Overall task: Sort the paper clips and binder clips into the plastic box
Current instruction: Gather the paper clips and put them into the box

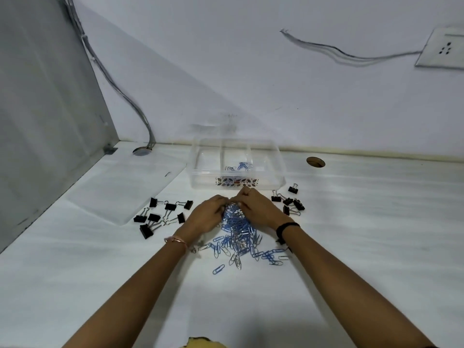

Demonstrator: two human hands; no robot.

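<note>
A heap of blue and silver paper clips [239,237] lies on the white table. My left hand [207,214] and my right hand [256,208] cup the far end of the heap together, fingers closed around a bunch of clips just in front of the clear plastic box [275,172]. A few paper clips [241,166] lie in the box's middle compartment. Black binder clips sit in two groups: one at the left [163,214] and one at the right [288,200].
The clear lid [120,189] lies flat to the left of the box. A grey partition [37,121] stands along the left side, with cables running down to a table hole [141,151]. Another cable hole [315,162] is to the right of the box. The wall rises right behind the box.
</note>
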